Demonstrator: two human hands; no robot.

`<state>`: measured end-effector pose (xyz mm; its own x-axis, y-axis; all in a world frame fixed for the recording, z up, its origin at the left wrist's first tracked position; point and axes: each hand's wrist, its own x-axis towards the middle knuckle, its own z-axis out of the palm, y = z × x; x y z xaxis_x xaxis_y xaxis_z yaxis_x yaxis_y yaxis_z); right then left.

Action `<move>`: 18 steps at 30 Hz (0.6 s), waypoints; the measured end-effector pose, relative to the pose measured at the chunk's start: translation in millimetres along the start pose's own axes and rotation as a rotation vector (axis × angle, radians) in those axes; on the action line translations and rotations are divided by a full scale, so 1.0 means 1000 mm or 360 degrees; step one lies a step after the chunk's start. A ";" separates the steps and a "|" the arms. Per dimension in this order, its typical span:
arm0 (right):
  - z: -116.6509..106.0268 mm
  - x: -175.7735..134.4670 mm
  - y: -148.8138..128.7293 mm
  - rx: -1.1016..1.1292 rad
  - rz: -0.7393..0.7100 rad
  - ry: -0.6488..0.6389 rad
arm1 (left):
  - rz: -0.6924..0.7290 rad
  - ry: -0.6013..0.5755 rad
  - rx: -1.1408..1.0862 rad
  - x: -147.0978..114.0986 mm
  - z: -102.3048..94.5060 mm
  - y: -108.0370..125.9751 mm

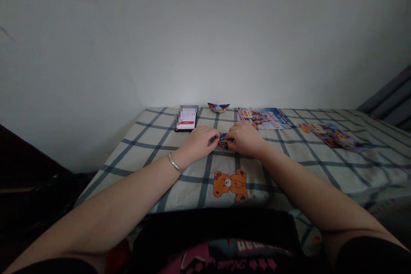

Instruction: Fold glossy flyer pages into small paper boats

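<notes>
Both hands meet over a small piece of folded printed paper [224,140], dark blue with coloured patches, near the middle of the checked cloth. My left hand [202,140] pinches its left side between thumb and fingers. From the right, my right hand [245,138] grips the other side with its fingertips. Much of the paper is hidden by the fingers, so its exact shape cannot be made out. Farther back, close to the wall, stands a folded paper boat [218,108] in red and blue print.
A phone [186,120] with a lit screen lies behind my left hand. To the right rest a printed leaflet [266,118] and another printed leaflet [338,136]. The checked cloth [144,145] bears printed teddy bears and reaches the white wall [224,38].
</notes>
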<state>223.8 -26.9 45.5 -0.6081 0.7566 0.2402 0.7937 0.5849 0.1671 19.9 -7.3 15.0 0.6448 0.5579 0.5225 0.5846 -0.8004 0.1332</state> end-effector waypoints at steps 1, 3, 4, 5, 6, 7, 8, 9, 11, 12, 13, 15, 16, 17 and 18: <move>-0.001 0.002 0.000 -0.0020 0.0007 -0.0020 | -0.0004 -0.0004 0.0023 0.000 0.000 0.000; -0.005 0.006 0.000 -0.0079 0.0024 -0.0062 | 0.0000 -0.0014 0.0068 0.000 -0.001 0.001; -0.007 0.009 0.000 -0.0109 0.0030 -0.0084 | 0.0010 -0.0022 0.0087 0.000 -0.002 0.002; -0.009 0.012 0.000 -0.0134 0.0032 -0.0102 | 0.0022 -0.0031 0.0104 0.000 -0.003 0.002; -0.011 0.015 0.001 -0.0139 0.0035 -0.0118 | 0.0034 -0.0040 0.0116 0.000 -0.004 0.003; -0.012 0.018 0.001 -0.0130 0.0024 -0.0148 | 0.0044 -0.0047 0.0126 0.000 -0.005 0.003; -0.014 0.020 0.002 -0.0113 0.0026 -0.0172 | 0.0052 -0.0053 0.0135 0.000 -0.006 0.003; -0.014 0.023 0.003 -0.0086 0.0037 -0.0195 | 0.0055 -0.0056 0.0143 0.000 -0.006 0.004; -0.015 0.027 0.004 -0.0035 0.0069 -0.0237 | 0.0053 -0.0055 0.0155 0.000 -0.007 0.003; -0.014 0.028 0.005 -0.0017 0.0085 -0.0251 | 0.0055 -0.0057 0.0157 0.000 -0.007 0.003; -0.013 0.029 0.005 -0.0009 0.0098 -0.0264 | 0.0059 -0.0058 0.0155 0.000 -0.007 0.003; -0.010 0.029 0.006 -0.0024 0.0114 -0.0269 | 0.0065 -0.0058 0.0143 0.000 -0.007 0.003; -0.008 0.028 0.006 -0.0044 0.0118 -0.0251 | 0.0067 -0.0060 0.0136 0.000 -0.007 0.003; -0.006 0.027 0.005 -0.0064 0.0115 -0.0225 | 0.0064 -0.0062 0.0130 0.000 -0.007 0.003; -0.004 0.026 0.005 -0.0080 0.0105 -0.0195 | 0.0060 -0.0061 0.0123 0.000 -0.008 0.003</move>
<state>211.8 -5.6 56.0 -0.5496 0.8246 0.1341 0.8297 0.5198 0.2034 17.8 -11.9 21.6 0.6846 0.5369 0.4930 0.5947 -0.8025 0.0480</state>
